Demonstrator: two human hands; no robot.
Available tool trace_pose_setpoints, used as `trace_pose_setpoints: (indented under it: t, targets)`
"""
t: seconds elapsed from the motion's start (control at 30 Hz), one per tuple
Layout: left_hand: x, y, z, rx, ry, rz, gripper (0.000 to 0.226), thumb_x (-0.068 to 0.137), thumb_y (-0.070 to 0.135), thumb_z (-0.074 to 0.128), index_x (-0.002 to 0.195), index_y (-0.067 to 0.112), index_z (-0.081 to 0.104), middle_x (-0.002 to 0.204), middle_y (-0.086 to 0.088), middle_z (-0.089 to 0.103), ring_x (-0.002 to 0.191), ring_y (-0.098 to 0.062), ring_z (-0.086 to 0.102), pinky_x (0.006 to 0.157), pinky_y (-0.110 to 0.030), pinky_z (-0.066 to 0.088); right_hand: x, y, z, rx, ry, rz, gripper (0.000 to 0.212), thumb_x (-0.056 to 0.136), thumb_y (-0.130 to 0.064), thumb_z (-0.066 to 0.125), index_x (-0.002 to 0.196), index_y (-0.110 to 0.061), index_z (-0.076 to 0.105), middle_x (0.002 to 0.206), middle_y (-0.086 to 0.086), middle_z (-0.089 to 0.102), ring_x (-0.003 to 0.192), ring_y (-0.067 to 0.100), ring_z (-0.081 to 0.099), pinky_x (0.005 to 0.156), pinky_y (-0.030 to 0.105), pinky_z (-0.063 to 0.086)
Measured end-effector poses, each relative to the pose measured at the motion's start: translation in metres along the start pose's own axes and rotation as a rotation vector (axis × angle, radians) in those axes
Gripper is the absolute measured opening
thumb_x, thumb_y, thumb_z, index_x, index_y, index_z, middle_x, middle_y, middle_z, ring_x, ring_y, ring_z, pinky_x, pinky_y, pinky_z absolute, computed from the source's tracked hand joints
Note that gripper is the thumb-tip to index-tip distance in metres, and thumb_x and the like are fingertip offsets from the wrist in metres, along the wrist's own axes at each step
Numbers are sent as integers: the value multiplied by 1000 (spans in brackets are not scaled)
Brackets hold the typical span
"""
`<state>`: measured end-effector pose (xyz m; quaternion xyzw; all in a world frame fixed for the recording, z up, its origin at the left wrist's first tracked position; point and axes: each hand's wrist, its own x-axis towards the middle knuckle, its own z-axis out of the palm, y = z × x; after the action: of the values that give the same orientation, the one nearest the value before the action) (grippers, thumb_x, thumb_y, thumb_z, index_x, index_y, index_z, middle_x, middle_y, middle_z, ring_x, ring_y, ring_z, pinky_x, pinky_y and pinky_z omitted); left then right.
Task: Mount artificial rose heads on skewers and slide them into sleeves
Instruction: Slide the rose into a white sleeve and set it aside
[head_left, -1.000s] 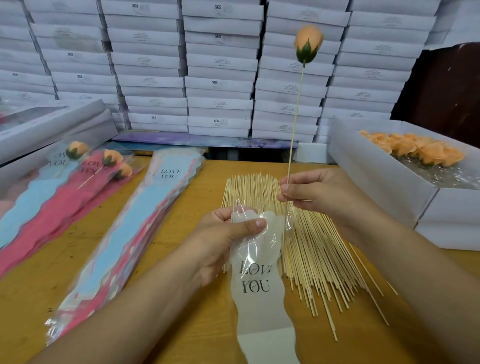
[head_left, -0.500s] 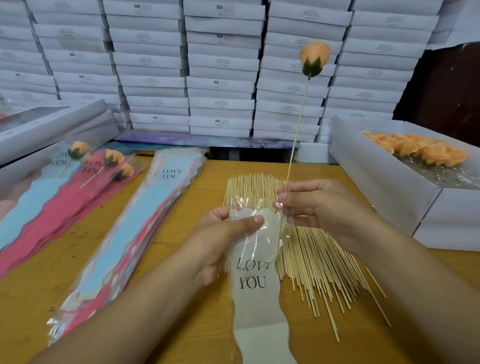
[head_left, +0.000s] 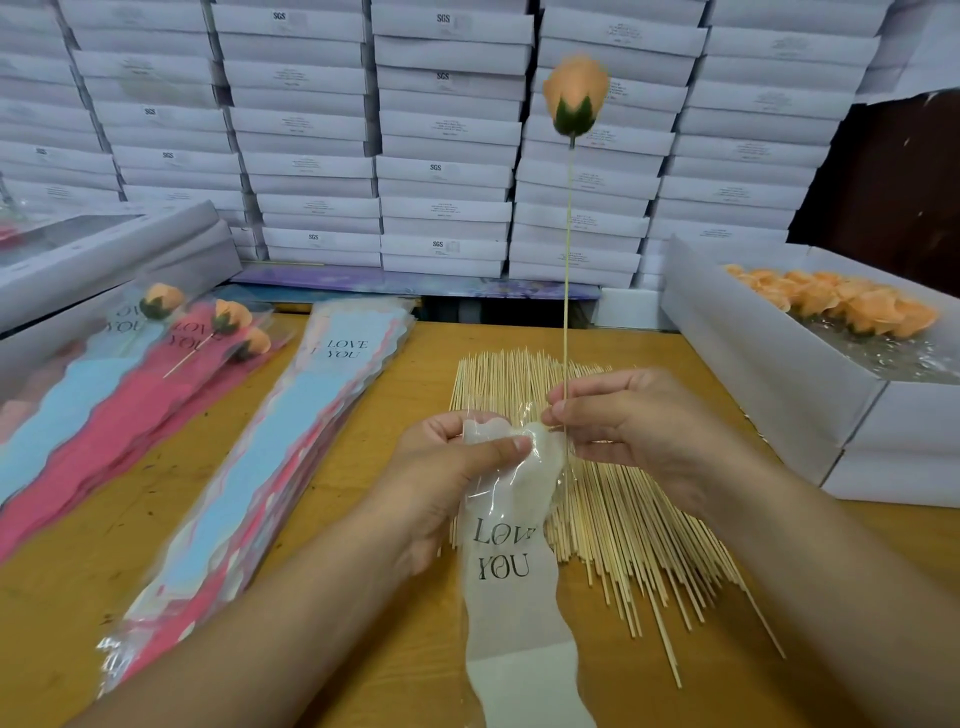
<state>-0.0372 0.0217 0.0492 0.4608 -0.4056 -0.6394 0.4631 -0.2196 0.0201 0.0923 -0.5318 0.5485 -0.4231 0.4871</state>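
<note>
the rose head (head_left: 575, 93) stands high on its skewer (head_left: 567, 260), whose lower end has dropped over the last second to the mouth of the white sleeve (head_left: 511, 525). right hand (head_left: 639, 431) pinches the stick; left hand (head_left: 452, 467) pinches the sleeve top, so insertion looks about to start. loose skewers (head_left: 623, 530) lie beneath on the table (head_left: 363, 509)

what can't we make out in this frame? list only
- Head view: the skewer tip is hidden behind the right hand and the white sleeve; whether it has entered the sleeve mouth cannot be told.
- The sleeve's bottom end is cut off by the lower edge.
- Fine print on the stacked boxes is too small to read.
- The filled sleeves at left are blurred; their count is unclear.
- The left hand palm is turned away.
</note>
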Motion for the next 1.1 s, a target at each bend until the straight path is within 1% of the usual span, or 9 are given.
trace_pose_setpoints:
  t: [0.07, 0.3, 0.43, 0.6, 0.73, 0.8, 0.97, 1.03, 1.1]
  targets:
    - [-1, 1, 0, -5, -1, 1, 39, 68, 8, 87, 103, 9, 70, 94, -15, 77, 77, -28, 73, 72, -40, 61, 0, 2, 3, -1, 37, -48, 8, 83, -9, 76, 87, -16, 78, 84, 2, 78, 80, 15, 75, 65, 21, 57]
    - [-2, 1, 0, 22, -36, 10, 34, 71, 10, 86, 102, 10, 72, 95, -16, 77, 77, -28, 73, 68, -38, 61, 1, 8, 10, 21, 96, -124, 12, 84, -9, 76, 77, -19, 79, 80, 4, 78, 71, 12, 73, 59, 16, 55]
    - [-2, 1, 0, 19, -31, 19, 36, 76, 8, 84, 108, 3, 70, 102, -23, 75, 89, -40, 73, 80, -48, 62, 3, 8, 9, 23, 97, -102, 10, 85, -10, 75, 80, -18, 79, 82, 1, 78, 70, 12, 70, 57, 15, 53]
    - [-2, 1, 0, -6, -36, 17, 34, 77, 7, 82, 109, 2, 70, 93, -18, 76, 68, -24, 72, 56, -30, 58, 5, 9, 9, 38, 93, -68, 6, 85, -14, 76, 85, -20, 78, 85, -4, 78, 82, 12, 75, 59, 18, 54]
    - [-1, 1, 0, -64, -51, 5, 30, 80, 5, 79, 107, 0, 69, 85, -17, 75, 63, -25, 71, 54, -32, 58, 6, 11, 9, 55, 95, -64, 6, 83, -15, 77, 86, -20, 79, 86, -4, 79, 84, 11, 75, 68, 24, 55]
    - [0, 0, -1, -63, -48, 13, 22, 79, 6, 79, 100, 5, 71, 85, -15, 76, 65, -24, 71, 59, -34, 61, 6, 12, 10, 60, 86, -62, 7, 82, -14, 78, 86, -20, 79, 86, -3, 79, 84, 11, 75, 70, 26, 57]
    - [2, 2, -3, -84, -69, 7, 32, 78, 9, 80, 107, 3, 69, 86, -15, 75, 65, -24, 71, 57, -31, 58, 5, 11, 9, 67, 64, -96, 8, 82, -11, 78, 84, -19, 79, 85, -1, 78, 76, 11, 74, 63, 23, 57]
    - [3, 3, -4, -90, -77, 11, 24, 78, 9, 79, 100, 7, 71, 83, -14, 75, 63, -22, 70, 56, -31, 58, 4, 10, 8, 52, 74, -124, 9, 84, -11, 77, 87, -19, 78, 83, -1, 78, 76, 9, 74, 61, 24, 59]
    - [4, 3, -4, -99, -76, 18, 16, 78, 8, 79, 93, 10, 72, 82, -14, 75, 63, -22, 70, 57, -32, 59, 5, 9, 7, 44, 88, -142, 9, 85, -10, 76, 89, -18, 78, 82, 0, 78, 75, 9, 73, 68, 30, 61]
